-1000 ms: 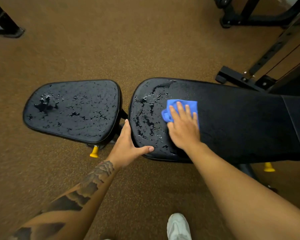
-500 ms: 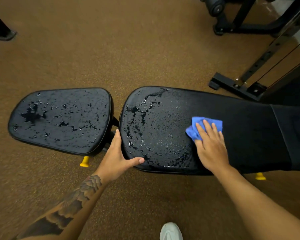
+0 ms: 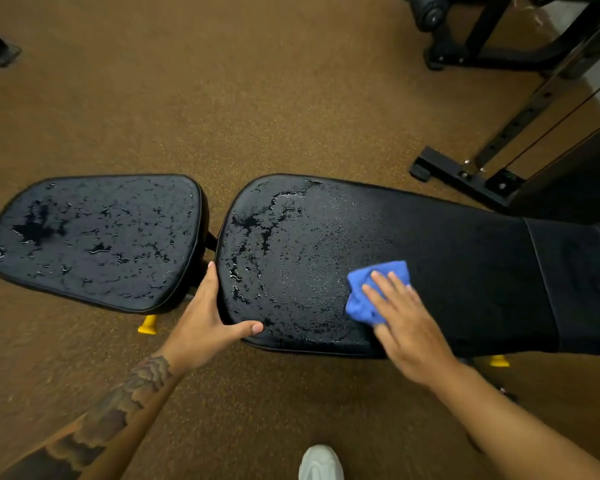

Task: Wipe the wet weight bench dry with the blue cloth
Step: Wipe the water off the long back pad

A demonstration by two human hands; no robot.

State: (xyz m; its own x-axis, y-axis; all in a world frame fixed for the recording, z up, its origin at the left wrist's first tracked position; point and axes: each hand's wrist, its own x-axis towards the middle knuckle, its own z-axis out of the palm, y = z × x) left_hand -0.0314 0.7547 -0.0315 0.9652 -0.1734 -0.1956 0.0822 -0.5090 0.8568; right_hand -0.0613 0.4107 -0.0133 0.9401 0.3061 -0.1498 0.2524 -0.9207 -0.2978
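Observation:
A black weight bench has two pads. The seat pad point(image 3: 94, 240) on the left is covered in water beads and puddles. The long back pad point(image 3: 465, 258) is wet at its left end and looks dry to the right. My right hand point(image 3: 406, 317) presses the crumpled blue cloth point(image 3: 364, 299) flat on the back pad near its front edge. My left hand point(image 3: 205, 320) grips the back pad's near-left corner, thumb on top of the edge and fingers in the gap between the pads.
Brown speckled gym floor lies all around. A black rack frame point(image 3: 465, 174) with cables stands at the right rear, more black equipment point(image 3: 465, 39) behind it. Yellow knobs point(image 3: 148, 323) stick out under the bench. My white shoe point(image 3: 321, 462) is at the bottom.
My right hand swept the blue cloth from the wet left part of the back pad to the right, then back toward the front edge. The left hand kept its grip.

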